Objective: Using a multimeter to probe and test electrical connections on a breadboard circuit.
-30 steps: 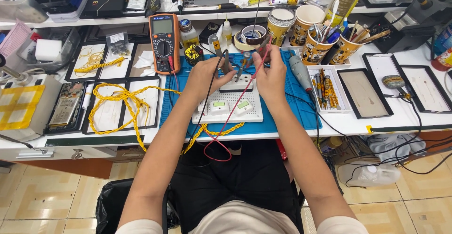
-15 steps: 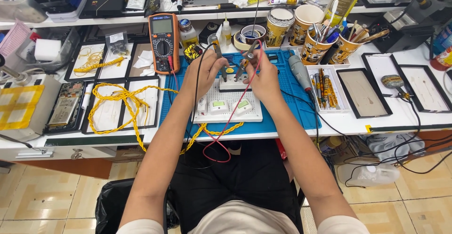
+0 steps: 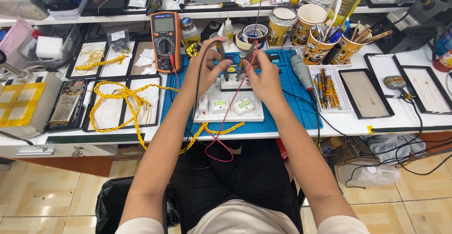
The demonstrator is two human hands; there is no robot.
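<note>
white workbench (image 3: pixel 391 121), long, cluttered. all places below are taken from the blue rubber work mat (image 3: pixel 287 109) at its middle.

on the mat, centre: white perforated plastic holder board (image 3: pixel 229 107), flat, probably so small parts stay put. on the board's near half lie three small white casings (image 3: pixel 221 106) in a row, two with green patches. at its far edge sits a small white fixture block (image 3: pixel 235 84), directly under both hands.

just left of the mat's far corner: one orange-cased multimeter with grey screen (image 3: pixel 165 40), propped so the screen faces the person. two leads run off it, one black test lead (image 3: pixel 196 88) and one red test lead (image 3: pixel 230 111), both looping off the near edge toward the lap.

left hand (image 3: pixel 203 71): fingers closed in a pinch on the black probe, tip angled down at the fixture block. right hand (image 3: pixel 263 76): pinching the red probe likewise. the two tips converge on the block, seemingly to bridge two contacts; exact contact too small to tell.

left of the mat: yellow braided cable (image 3: pixel 115 103), one tangle across black-framed trays.

beyond the mat's far right corner: four patterned paper cups (image 3: pixel 314 50), at least two stuffed with tools.
</note>
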